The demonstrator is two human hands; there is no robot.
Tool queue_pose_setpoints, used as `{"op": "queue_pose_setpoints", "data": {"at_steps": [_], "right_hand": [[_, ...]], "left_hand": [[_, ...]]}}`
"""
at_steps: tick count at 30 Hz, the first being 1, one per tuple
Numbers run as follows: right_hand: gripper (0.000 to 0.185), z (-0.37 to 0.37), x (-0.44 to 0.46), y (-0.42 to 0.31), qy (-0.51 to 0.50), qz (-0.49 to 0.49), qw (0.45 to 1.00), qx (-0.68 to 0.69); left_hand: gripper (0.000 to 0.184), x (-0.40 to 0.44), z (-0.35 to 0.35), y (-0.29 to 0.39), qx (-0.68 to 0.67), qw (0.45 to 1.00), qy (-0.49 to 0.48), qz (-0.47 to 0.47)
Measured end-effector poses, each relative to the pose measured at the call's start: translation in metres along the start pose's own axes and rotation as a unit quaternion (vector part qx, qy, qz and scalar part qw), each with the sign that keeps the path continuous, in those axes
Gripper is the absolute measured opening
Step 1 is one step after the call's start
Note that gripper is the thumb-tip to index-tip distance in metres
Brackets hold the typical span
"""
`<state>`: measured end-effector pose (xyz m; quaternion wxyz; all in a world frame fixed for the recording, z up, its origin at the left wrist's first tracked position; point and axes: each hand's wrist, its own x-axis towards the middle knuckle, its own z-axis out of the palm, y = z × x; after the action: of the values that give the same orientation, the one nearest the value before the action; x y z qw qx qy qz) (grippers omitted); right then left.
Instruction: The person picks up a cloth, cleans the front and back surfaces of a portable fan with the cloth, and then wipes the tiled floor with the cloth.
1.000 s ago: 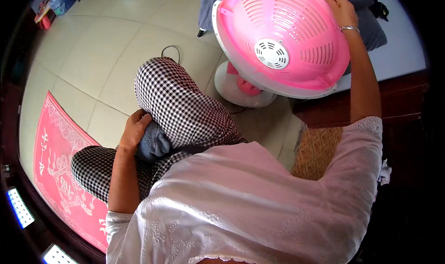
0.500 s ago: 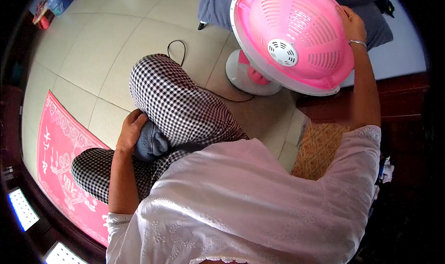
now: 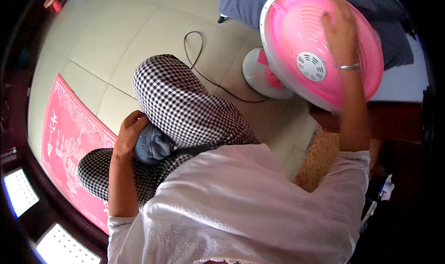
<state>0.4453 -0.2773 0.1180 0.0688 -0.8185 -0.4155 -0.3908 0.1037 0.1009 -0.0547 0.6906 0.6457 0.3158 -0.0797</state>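
My right hand [image 3: 342, 32] lies across the back of a pink round dish heater [image 3: 320, 41], thumb apart from the other fingers; the hand is slightly blurred. The dish has slotted vents, a white round cap and a white rim. It leans toward the right on its white and pink base [image 3: 259, 74], which stands on the floor. On my lap my left hand [image 3: 130, 133] is closed on a bunched grey-blue cloth [image 3: 153, 143], between the checked trouser legs. Part of the cloth is hidden by the hand.
A black cord [image 3: 204, 71] loops over the tiled floor beside the heater base. Behind the heater lies dark grey fabric [image 3: 245, 4]. A red patterned mat [image 3: 65, 134] is at the left, and a brown fibrous mat [image 3: 320, 157] at the right.
My right hand has moved from the dish's right edge onto its back. The view has shifted, so the heater appears further right. My left hand stays on the cloth.
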Motion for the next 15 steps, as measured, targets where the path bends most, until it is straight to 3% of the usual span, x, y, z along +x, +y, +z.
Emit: {"op": "queue_pose_setpoints", "data": {"at_steps": [1, 2, 3, 5, 6, 8, 12, 15], "right_hand": [[0.040, 0.027, -0.008, -0.019, -0.058, 0.049, 0.994, 0.073], [0.035, 0.045, -0.003, -0.052, -0.032, -0.009, 0.987, 0.159], [0.037, 0.068, -0.007, -0.072, -0.090, 0.004, 0.978, 0.189], [0.033, 0.131, -0.030, -0.097, -0.113, -0.024, 0.967, 0.226], [0.030, 0.160, -0.042, -0.110, -0.177, 0.006, 0.951, 0.252], [0.029, 0.202, -0.061, -0.138, -0.286, 0.040, 0.911, 0.293], [0.028, 0.284, -0.104, -0.196, -0.439, 0.036, 0.837, 0.323], [0.029, 0.330, -0.137, -0.231, -0.484, 0.010, 0.809, 0.332]], "left_hand": [[0.023, -0.006, -0.001, 0.009, -0.014, 1.000, 0.019, -0.014], [0.023, -0.011, -0.008, 0.015, -0.013, 0.999, 0.028, -0.019], [0.020, -0.016, -0.016, 0.020, -0.023, 0.999, 0.046, 0.000], [0.017, -0.029, -0.023, 0.041, -0.072, 0.993, 0.094, 0.022], [0.019, -0.035, -0.029, 0.051, -0.029, 0.989, 0.137, 0.049], [0.021, -0.041, -0.045, 0.051, -0.094, 0.963, 0.232, 0.096], [0.025, -0.046, -0.097, 0.056, -0.145, 0.964, 0.192, 0.116], [0.025, -0.039, -0.114, 0.048, -0.172, 0.949, 0.245, 0.096]]}}
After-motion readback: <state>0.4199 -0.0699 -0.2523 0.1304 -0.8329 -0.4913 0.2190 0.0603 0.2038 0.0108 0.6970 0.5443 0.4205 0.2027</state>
